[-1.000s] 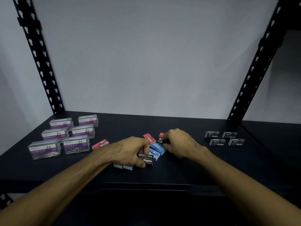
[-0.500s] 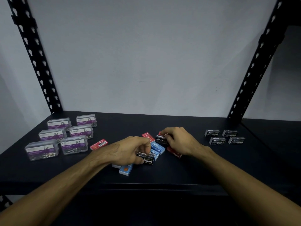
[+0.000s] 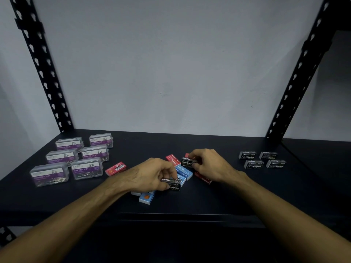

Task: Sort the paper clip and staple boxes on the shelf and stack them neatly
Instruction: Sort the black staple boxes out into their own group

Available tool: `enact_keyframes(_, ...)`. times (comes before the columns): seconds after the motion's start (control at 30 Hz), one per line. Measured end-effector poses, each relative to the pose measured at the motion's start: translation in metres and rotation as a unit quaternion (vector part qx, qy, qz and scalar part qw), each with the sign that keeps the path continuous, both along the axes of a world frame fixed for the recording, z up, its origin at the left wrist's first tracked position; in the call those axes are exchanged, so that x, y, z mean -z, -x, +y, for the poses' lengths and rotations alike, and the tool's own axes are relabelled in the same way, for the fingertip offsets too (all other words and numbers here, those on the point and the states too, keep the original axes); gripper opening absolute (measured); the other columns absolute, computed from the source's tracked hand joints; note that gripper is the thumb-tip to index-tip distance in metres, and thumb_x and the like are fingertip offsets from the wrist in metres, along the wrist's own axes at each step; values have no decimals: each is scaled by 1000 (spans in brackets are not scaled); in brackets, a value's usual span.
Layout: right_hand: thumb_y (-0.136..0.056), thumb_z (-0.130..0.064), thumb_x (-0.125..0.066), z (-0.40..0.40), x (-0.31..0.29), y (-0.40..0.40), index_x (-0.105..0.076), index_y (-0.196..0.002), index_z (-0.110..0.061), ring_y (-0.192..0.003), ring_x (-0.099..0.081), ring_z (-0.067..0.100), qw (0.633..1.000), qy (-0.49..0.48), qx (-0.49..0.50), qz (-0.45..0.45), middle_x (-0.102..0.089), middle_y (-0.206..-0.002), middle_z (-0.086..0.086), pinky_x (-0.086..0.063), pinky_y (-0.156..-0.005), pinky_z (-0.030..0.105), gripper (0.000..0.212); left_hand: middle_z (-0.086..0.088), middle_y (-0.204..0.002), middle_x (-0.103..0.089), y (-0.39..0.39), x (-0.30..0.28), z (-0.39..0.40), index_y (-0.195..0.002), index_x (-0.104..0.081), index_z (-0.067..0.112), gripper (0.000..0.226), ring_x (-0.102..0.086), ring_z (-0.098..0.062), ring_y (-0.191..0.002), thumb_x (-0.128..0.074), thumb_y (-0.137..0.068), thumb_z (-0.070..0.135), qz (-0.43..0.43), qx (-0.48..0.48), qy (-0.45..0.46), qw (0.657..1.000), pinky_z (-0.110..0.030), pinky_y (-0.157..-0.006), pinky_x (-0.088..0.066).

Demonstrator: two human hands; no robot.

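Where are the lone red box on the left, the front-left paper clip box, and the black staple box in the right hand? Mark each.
lone red box (image 3: 115, 168), head view, top face.
front-left paper clip box (image 3: 49, 174), head view, label.
black staple box (image 3: 187, 162), head view, printed side.

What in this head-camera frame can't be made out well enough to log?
- Box count in the middle pile: the left hand and right hand cover part of it.
- Pale boxes under the left wrist: mostly hidden, type unclear.
- Red box below the right hand: label partly covered.
- Small print on the paper clip boxes: too small, slightly blurred.
- Small print on the four black staple boxes at right: dim, tiny.
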State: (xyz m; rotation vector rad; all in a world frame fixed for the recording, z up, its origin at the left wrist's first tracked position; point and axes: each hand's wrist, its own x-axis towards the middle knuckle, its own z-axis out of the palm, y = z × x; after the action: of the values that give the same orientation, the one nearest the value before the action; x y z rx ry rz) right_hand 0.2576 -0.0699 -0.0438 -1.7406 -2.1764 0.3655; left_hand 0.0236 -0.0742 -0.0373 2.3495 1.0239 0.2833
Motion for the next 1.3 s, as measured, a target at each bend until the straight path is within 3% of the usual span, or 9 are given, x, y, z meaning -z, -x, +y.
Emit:
enact_keyframes(0.37, -93, -19, -60, 1, -1, -2, -65, -123, -22, -92, -59, 8, 999, -16, 27, 14, -67, -114, -3, -47, -76, 23, 30, 16, -65, -61, 0, 0, -2, -105, -70, 24, 23, -57, 6, -56, -75, -85, 15, 18, 0, -22, 1000, -8, -53, -41)
enact_keyframes(0.57, -90, -16, -61, 0, -4, -6, -60, -129, -21, -105, -59, 11, 997, -56, 25, 49, -64, -125, -4, -49, -88, 28, 39, 11, -66, -62, 0, 4, -3, -107, -70, 26, 24, -58, 1, -57, -75, -85, 19, 16, -4, -39, 999, -11, -55, -43)
enact_keyframes(0.7, -89, -17, -65, 1, -1, -4, -58, -130, -22, -93, -59, 7, 996, -57, 26, 70, -66, -113, -6, -48, -81, 24, 41, 7, -71, -65, -1, 5, -3, -106, -69, 28, 23, -61, -6, -61, -74, -85, 21, 21, -1, -38, 999, -13, -57, -44)
enact_keyframes(0.8, -89, -20, -68, 2, 3, -4, -60, -126, -23, -84, -59, 3, 995, -43, 40, 87, -63, -95, -11, -46, -72, 21, 38, 10, -66, -62, -1, 5, -3, -106, -70, 28, 23, -58, -3, -57, -74, -84, 19, 16, -3, -41, 999, -11, -55, -41)
enact_keyframes(0.9, -88, -24, -70, 1, 7, -5, -63, -109, -29, -82, -61, 3, 993, -25, 60, 94, -64, -88, -12, -51, -72, 27, 23, 11, -62, -60, -1, 5, -3, -105, -71, 28, 23, -56, 0, -55, -75, -84, 19, 13, -6, -45, 999, -10, -53, -40)
enact_keyframes(1.0, -87, -23, -71, 0, 10, -6, -64, -94, -30, -77, -61, 4, 991, -17, 68, 112, -66, -82, -10, -48, -65, 23, 12, 11, -65, -60, -2, 5, -4, -107, -71, 26, 23, -56, 2, -56, -74, -85, 19, 14, -5, -44, 999, -10, -54, -40)
enact_keyframes(1.17, -87, -20, -71, -1, 6, -6, -66, -91, -27, -74, -63, 8, 988, -25, 66, 137, -67, -79, -6, -45, -60, 19, 10, 11, -68, -62, -3, 5, -5, -107, -71, 27, 24, -55, 1, -57, -74, -85, 19, 16, -6, -49, 999, -10, -54, -40)
enact_keyframes(1.3, -87, -19, -69, 0, 3, -5, -67, -103, -25, -80, -60, 4, 993, -29, 49, 107, -64, -87, -11, -42, -63, 17, 17, 10, -71, -63, -3, 5, -5, -108, -71, 27, 24, -56, 0, -58, -74, -85, 20, 17, -4, -46, 999, -11, -55, -41)
